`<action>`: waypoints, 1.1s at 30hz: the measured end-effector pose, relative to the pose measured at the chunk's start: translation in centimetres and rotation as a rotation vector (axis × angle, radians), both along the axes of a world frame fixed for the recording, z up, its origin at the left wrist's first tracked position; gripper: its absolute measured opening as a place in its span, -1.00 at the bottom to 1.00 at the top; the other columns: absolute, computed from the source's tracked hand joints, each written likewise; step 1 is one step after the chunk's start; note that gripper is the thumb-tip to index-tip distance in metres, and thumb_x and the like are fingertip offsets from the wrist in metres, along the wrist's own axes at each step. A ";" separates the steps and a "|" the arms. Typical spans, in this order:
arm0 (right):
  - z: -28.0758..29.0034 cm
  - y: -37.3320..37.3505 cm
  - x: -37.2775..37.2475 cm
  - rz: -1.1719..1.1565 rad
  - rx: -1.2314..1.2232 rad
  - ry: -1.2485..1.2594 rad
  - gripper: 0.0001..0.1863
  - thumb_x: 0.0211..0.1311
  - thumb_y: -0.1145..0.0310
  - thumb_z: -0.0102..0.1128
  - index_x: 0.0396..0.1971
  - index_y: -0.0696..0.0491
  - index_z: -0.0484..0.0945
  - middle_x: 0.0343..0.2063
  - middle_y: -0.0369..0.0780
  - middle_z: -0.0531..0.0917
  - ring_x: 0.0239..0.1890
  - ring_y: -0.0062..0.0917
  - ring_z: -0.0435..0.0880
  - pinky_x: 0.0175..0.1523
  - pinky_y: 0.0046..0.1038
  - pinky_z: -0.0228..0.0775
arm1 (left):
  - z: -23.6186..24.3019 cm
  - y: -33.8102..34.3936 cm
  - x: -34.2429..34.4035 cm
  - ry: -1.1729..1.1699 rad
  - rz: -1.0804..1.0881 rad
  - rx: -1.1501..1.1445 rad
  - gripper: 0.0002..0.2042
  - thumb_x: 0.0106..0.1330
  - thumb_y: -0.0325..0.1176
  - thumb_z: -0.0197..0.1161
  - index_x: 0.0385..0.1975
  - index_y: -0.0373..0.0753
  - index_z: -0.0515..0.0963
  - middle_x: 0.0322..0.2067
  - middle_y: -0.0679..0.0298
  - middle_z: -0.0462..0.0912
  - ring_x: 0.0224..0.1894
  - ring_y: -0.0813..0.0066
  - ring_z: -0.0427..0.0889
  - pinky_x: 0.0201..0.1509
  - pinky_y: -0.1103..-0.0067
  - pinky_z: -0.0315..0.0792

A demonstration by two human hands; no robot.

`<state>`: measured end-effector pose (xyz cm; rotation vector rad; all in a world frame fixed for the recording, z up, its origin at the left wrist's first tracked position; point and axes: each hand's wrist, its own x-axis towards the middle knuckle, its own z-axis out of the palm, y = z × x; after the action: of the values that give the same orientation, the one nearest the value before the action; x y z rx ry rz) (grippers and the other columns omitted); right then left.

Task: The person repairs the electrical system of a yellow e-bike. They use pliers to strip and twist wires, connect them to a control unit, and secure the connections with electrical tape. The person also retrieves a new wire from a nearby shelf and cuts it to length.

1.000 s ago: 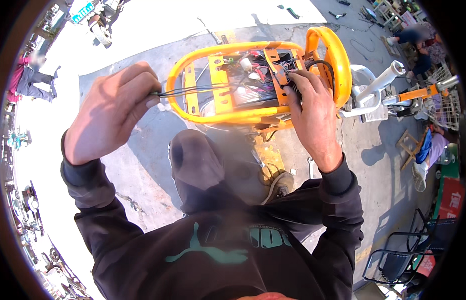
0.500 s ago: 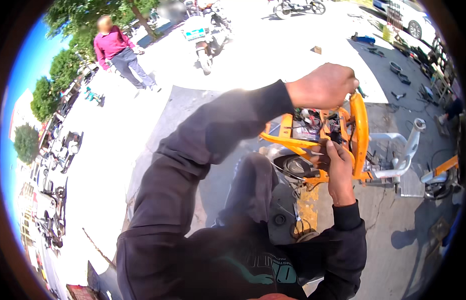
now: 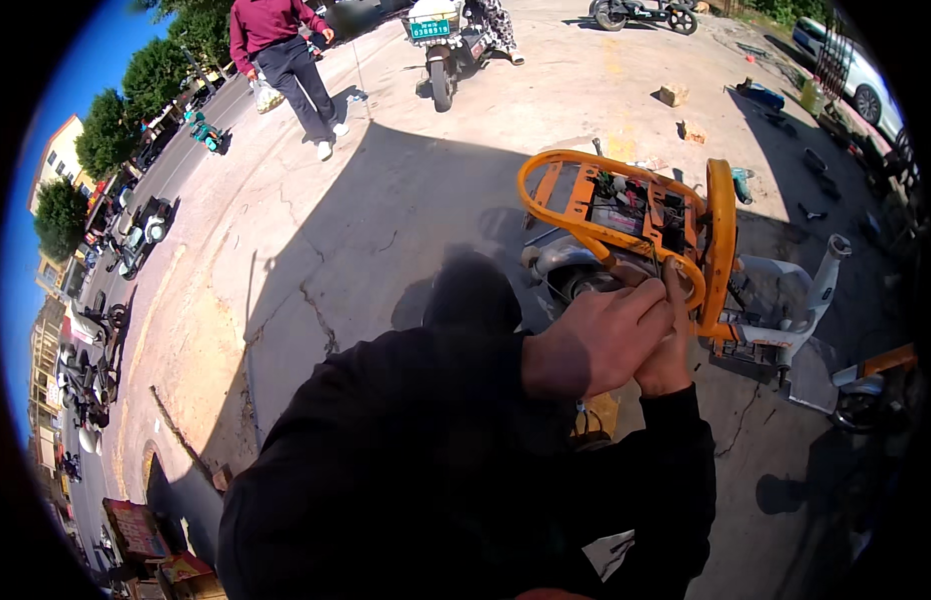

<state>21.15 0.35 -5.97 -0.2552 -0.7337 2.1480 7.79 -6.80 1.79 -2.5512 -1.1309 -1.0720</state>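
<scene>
My left hand (image 3: 611, 335) is curled in front of my right hand (image 3: 671, 355), below the near side of an orange tubular frame (image 3: 531, 190). Both hands have bent fingers close together around something thin that I cannot make out; my right hand is partly hidden behind the left. Coloured and black wiring with connectors (image 3: 626, 195) sits inside the frame between slotted plates. Under the frame, just left of my hands, is a dark wheel with a silver guard (image 3: 556, 265). A white and silver front section with an upright tube (image 3: 821, 280) extends right from the orange frame.
A person in a maroon shirt (image 3: 271, 30) holds a bag at upper left, beside a parked scooter (image 3: 441, 70) with someone's patterned-clothed leg. More scooters (image 3: 131, 240) line the left. Tools and parts (image 3: 756, 100), a white car (image 3: 866, 95) and an orange tube (image 3: 886, 360) are at right.
My view has swung left and up. My left hand, earlier stretching wires over the frame, has lifted, then dropped to meet my right hand below the frame's near rail.
</scene>
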 end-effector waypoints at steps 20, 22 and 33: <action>3.2 -0.8 4.3 -0.622 0.103 -0.784 -0.67 0.57 0.18 0.05 -0.16 0.16 0.62 -0.66 -0.52 0.21 -0.67 -0.82 0.10 -0.57 -0.66 -0.05 | -0.1 17.0 -10.1 0.174 0.058 -0.321 -0.77 0.34 -0.31 0.33 -0.13 -0.32 0.63 -0.23 0.09 0.69 -0.26 0.15 0.69 -0.16 0.38 0.56; 3.9 0.6 4.7 -0.679 0.115 -0.767 -0.66 0.56 0.17 0.07 -0.21 0.18 0.62 -0.68 -0.50 0.20 -0.68 -0.81 0.10 -0.57 -0.65 -0.07 | 0.1 19.5 -10.8 0.324 0.009 -0.467 -0.77 0.32 -0.30 0.34 -0.14 -0.31 0.64 -0.22 0.10 0.71 -0.24 0.15 0.69 -0.13 0.36 0.56; 5.9 -2.1 -0.9 -0.501 0.817 -1.351 -0.66 0.56 0.17 0.00 -0.04 0.14 0.59 -0.57 -0.33 0.48 -0.56 -0.58 0.39 -0.41 -0.49 0.20 | -3.8 18.5 -12.5 -0.051 -0.096 -0.354 -0.84 0.17 -0.39 0.34 -0.34 -0.31 0.57 -0.51 0.03 0.62 -0.38 -0.06 0.65 -0.28 0.15 0.46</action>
<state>20.26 -1.74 -0.09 -1.2967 -1.9209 0.8321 -4.74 11.66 -2.03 -2.8876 -1.3276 -1.0441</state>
